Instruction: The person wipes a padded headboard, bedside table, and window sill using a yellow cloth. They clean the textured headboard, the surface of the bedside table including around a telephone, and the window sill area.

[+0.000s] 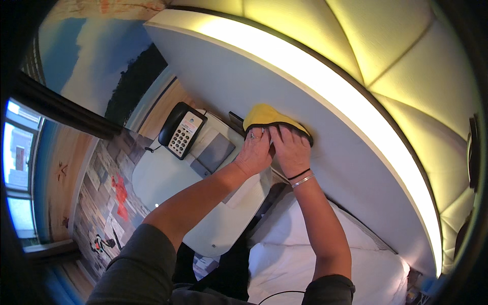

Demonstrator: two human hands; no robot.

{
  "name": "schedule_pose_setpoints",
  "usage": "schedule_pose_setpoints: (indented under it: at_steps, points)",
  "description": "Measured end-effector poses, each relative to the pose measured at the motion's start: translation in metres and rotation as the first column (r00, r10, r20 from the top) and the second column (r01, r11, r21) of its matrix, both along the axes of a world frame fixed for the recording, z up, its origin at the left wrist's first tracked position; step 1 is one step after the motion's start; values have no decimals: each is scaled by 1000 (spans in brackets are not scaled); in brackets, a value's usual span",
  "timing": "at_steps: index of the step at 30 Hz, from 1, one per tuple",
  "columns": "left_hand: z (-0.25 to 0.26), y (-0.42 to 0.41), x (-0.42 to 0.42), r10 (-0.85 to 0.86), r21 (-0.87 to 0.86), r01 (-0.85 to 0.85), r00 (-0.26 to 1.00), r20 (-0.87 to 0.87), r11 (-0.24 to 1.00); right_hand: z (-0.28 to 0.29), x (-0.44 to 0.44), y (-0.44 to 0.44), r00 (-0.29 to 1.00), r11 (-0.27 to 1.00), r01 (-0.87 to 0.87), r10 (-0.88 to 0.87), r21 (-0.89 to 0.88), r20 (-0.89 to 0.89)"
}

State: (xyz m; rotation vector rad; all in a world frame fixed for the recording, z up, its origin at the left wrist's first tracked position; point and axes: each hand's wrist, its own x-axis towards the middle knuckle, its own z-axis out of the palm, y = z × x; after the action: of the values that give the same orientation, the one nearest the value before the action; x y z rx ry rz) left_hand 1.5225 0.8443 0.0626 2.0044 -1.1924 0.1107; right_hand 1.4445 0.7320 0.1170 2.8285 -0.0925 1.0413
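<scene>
Both hands grip a yellow cloth [267, 114] with a black edging, bunched up in front of the pale headboard panel [228, 72]. My left hand [258, 150], with a ring on one finger, pinches the near edge on its left part. Close beside it, my right hand [291, 146] has its fingers over the black edging on the right. The cloth hides part of the panel, and whether it presses on it I cannot tell. Below the hands lies the top of a white bedside table [160, 179].
A black desk telephone [182, 131] with a coiled cord stands on the table, beside a grey flat item [216, 151]. White bedding [324, 263] covers the bed at the lower right. A bright light strip [305, 65] runs along the headboard's top. A window [19, 160] is at far left.
</scene>
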Motion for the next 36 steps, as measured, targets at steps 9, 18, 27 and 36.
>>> schedule_pose_setpoints:
  at_steps: [9, 18, 27, 36]
  points:
    - [72, -13, 101, 360, -342, -271, 903, 234, 900, 93, 105, 20, 988, 987, -126, 134, -99, 77]
    - [116, -2, 25, 18, -221, 37, 970, 241, 975, 117, 6, -3, 985, 993, 106, -111, 43, 129]
    - [190, -48, 52, -114, 273, -28, 864, 491, 962, 147, -1, -14, 951, 905, 308, -304, 294, -59]
    - [205, -67, 33, -246, 356, 73, 847, 471, 932, 145, -23, -35, 979, 908, 176, -200, 381, 24]
